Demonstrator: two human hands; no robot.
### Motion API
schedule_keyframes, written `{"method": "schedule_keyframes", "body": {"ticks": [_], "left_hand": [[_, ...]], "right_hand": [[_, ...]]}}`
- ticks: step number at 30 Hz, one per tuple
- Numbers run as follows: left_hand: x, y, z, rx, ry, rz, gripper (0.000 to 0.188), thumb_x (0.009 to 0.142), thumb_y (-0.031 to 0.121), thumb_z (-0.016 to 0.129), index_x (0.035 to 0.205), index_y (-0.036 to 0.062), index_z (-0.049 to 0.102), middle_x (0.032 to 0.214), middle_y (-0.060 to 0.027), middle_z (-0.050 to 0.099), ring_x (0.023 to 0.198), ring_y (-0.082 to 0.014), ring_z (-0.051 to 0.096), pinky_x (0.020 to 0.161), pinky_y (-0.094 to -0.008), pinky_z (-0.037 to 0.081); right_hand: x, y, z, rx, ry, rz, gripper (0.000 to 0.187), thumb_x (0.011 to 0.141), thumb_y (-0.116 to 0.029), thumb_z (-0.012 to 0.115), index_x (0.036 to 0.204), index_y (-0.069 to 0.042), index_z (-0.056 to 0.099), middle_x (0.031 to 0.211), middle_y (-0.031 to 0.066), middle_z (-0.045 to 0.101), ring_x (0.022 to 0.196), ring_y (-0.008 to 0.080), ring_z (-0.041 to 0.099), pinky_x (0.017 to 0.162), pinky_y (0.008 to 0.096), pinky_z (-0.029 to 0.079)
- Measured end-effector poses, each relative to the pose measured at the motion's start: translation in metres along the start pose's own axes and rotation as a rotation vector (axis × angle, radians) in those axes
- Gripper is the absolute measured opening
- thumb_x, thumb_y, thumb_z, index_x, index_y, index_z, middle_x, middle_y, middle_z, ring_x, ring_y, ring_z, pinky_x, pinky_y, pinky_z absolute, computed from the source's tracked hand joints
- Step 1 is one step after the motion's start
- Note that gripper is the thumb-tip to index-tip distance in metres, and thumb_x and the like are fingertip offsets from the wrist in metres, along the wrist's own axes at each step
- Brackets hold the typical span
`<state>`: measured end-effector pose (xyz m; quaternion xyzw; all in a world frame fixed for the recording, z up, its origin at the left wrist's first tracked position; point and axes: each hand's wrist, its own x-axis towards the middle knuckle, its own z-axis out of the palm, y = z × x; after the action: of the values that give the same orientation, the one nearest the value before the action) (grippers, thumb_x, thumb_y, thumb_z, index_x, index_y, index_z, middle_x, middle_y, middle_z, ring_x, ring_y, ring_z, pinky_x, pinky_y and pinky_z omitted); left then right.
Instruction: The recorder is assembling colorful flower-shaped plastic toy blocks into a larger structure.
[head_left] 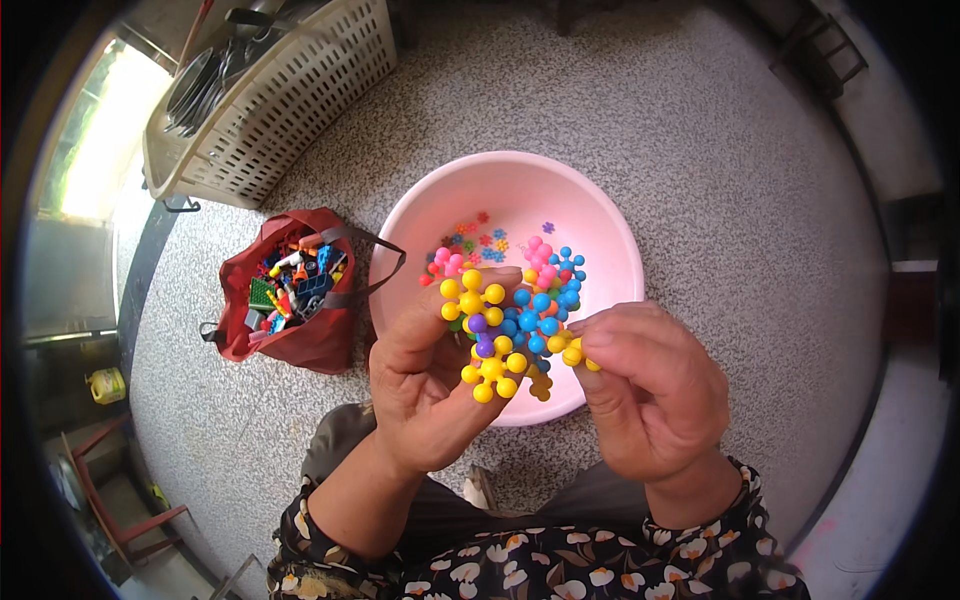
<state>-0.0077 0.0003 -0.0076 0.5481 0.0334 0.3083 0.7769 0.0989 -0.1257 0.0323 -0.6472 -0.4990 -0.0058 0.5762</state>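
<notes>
A cluster of joined snowflake-shaped plastic building pieces point(528, 320), in blue, yellow, pink and purple, is held up over a pink basin point(510, 163). My left hand point(420, 385) grips the cluster from its left side, the fingers closed around it and partly hidden behind the pieces. On the right, my right hand point(650, 385) pinches a yellow ball-ended piece point(573, 350) between thumb and fingers. That yellow piece touches the cluster's blue part; whether it is locked in, I cannot tell. Small loose coloured pieces point(486, 245) lie on the basin's bottom.
Left of the basin stands a red fabric bag point(325, 335) full of mixed toy bricks, one dark strap reaching toward the basin's rim. A white slatted crate point(290, 110) with dark items is at the far left. A yellow container point(106, 386) and a reddish chair frame point(100, 490) are further left.
</notes>
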Motion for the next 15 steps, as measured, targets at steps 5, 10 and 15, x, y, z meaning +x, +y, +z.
{"method": "schedule_keyframes", "body": {"ticks": [5,10,15], "left_hand": [[0.002,0.005,-0.001,0.132,-0.045,0.024,0.047,0.069,-0.007,0.062,0.113,-0.0052,0.047,0.115,-0.0189,0.049,0.105,-0.024,0.051,0.089,-0.0364,0.043],[0.009,0.007,0.004,0.253,-0.043,0.111,0.049,0.064,-0.004,0.072,0.108,-0.0059,0.051,0.112,-0.0182,0.051,0.099,-0.0219,0.053,0.086,-0.0343,0.045],[0.011,0.006,0.001,0.253,-0.033,0.058,0.048,0.065,-0.003,0.072,0.108,-0.0065,0.051,0.111,-0.0165,0.05,0.096,-0.0196,0.055,0.08,-0.0315,0.049]], "right_hand": [[0.0,-0.001,-0.001,-0.045,-0.011,-0.036,0.019,0.07,0.002,0.066,0.089,-0.001,0.062,0.083,0.0129,0.06,0.069,0.0232,0.06,0.061,0.031,0.049],[0.0,0.002,-0.002,-0.057,-0.009,-0.092,0.021,0.068,0.003,0.067,0.088,-0.001,0.063,0.083,0.0115,0.06,0.068,0.0225,0.059,0.06,0.0318,0.049],[0.002,0.001,-0.003,-0.082,-0.033,-0.096,0.022,0.069,0.004,0.065,0.09,-0.001,0.062,0.084,0.012,0.059,0.069,0.0236,0.059,0.06,0.0313,0.049]]}}
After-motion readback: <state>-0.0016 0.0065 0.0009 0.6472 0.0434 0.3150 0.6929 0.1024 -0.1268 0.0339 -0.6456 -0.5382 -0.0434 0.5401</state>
